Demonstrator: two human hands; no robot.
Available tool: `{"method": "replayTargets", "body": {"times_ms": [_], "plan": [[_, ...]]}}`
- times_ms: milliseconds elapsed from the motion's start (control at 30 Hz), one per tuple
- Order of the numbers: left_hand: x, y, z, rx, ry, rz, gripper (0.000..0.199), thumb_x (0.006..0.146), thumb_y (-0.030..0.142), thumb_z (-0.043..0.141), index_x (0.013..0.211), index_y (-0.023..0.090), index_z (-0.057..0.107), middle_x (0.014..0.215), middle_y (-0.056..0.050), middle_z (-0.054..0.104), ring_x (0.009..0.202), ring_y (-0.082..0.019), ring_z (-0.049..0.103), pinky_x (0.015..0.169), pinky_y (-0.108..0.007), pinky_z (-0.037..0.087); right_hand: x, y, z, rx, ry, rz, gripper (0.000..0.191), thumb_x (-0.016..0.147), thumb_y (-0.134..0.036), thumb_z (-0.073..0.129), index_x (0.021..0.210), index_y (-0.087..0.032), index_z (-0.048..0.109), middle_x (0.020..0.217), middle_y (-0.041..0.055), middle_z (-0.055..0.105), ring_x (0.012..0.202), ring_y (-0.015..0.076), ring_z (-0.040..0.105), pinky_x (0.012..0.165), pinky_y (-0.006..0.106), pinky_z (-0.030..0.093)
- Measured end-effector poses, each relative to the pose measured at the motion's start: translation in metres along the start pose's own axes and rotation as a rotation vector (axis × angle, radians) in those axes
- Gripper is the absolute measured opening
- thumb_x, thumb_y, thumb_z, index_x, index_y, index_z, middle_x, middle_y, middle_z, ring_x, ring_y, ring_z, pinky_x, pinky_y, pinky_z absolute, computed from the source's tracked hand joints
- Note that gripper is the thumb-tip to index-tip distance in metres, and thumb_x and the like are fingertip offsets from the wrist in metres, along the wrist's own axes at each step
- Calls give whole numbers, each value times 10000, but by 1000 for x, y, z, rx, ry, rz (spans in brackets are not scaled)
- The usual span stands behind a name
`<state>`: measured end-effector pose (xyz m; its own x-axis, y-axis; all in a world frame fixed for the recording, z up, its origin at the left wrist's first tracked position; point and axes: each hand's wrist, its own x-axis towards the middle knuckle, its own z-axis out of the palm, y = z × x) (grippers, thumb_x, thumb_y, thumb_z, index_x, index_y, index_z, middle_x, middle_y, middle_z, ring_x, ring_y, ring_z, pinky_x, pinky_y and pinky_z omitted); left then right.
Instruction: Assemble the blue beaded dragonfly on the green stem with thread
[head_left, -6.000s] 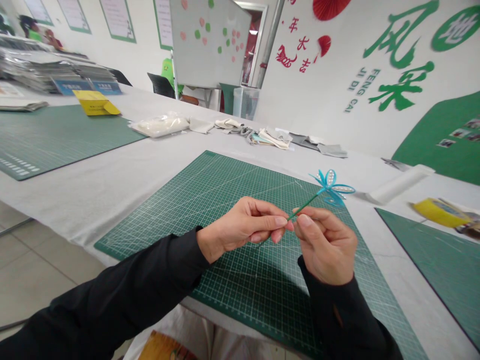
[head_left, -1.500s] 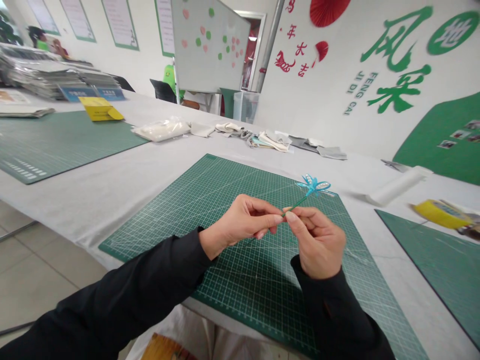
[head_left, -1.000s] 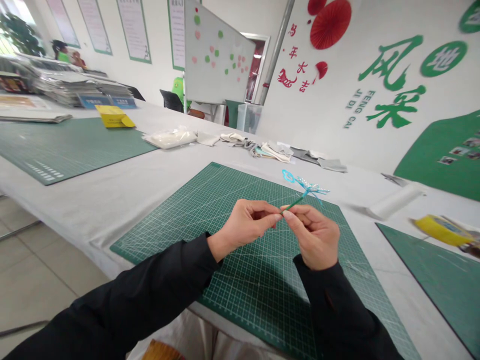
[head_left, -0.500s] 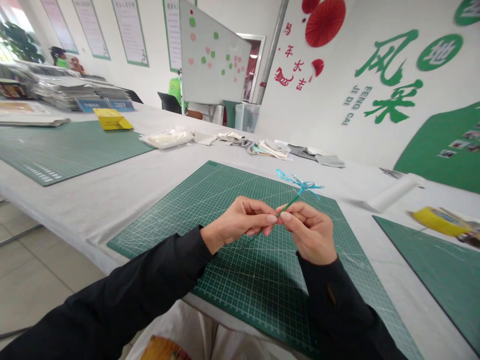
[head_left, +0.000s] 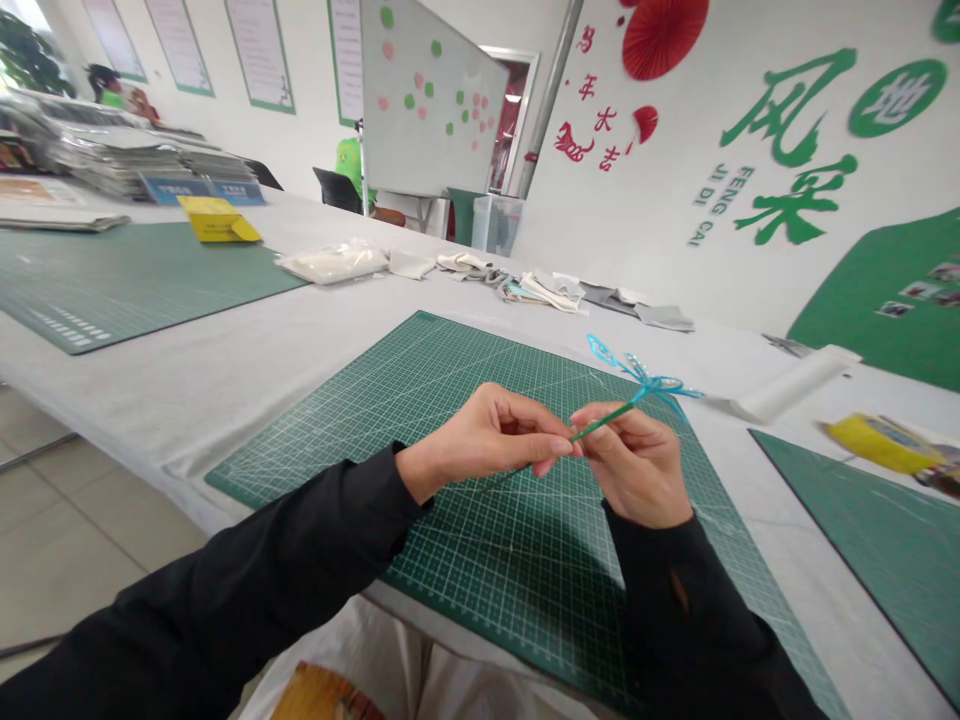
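A light-blue artificial flower (head_left: pixel 654 386) with looped petals tilts up to the right above the green cutting mat (head_left: pixel 517 570). Its thin green stem (head_left: pixel 606 418) runs down between my two hands. The lower stem is pinched between the thumb and forefinger of my left hand (head_left: pixel 499 438). Closer to the bloom, my right hand (head_left: pixel 643 468) has its thumb and fingers closed about the stem; the exact contact there is partly hidden. The fingertips of both hands are close together. Past my left fingers, the stem's lower end is hard to make out against the mat.
A second cutting mat (head_left: pixel 150 280) lies left with a yellow box (head_left: pixel 217 220); another mat (head_left: pixel 862 530) is at right. Beyond are a plastic bag (head_left: pixel 334 262), fabric scraps (head_left: pixel 551 290), a white roll (head_left: pixel 799 382) and yellow tape (head_left: pixel 877 443). Newspapers (head_left: pixel 112 160) are stacked far left.
Both hands and the flower have shifted a little to the right in view. The bloom stands farther out from my right fingers, with more green stem showing, and leans lower to the right.
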<state>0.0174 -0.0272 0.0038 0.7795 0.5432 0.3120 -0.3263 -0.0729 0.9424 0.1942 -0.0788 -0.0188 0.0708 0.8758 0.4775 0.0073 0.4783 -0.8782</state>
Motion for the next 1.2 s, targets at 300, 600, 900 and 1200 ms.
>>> {"method": "replayTargets", "body": {"times_ms": [300,600,900,1200], "plan": [[-1,-1,1,10,-57,15,169,754,240,668,777,75,701,547,-5,563,516,-72,498,491,-202,367,0,-4,3,-54,43,35,81,731,-317,717,764,-244,735,662,9,662,508,107,535,461,261,430],[-3,2,-4,-21,-142,-125,229,763,300,661,842,91,711,542,7,548,386,-20,337,354,-175,213,0,-10,6,44,-36,42,50,720,-309,729,735,-263,743,596,-11,634,464,87,510,417,232,399],[-3,0,-6,-82,-184,-112,187,770,266,655,828,96,709,543,7,557,372,-13,329,347,-176,195,3,-15,12,70,-8,58,96,668,-341,761,688,-249,741,566,-7,616,424,95,480,394,256,395],[-3,2,-7,-32,-133,-116,186,764,269,659,813,96,704,535,9,555,382,-17,340,344,-165,213,3,-15,13,24,72,41,125,653,-359,763,631,-243,721,415,-40,478,398,90,414,391,249,356]]}}
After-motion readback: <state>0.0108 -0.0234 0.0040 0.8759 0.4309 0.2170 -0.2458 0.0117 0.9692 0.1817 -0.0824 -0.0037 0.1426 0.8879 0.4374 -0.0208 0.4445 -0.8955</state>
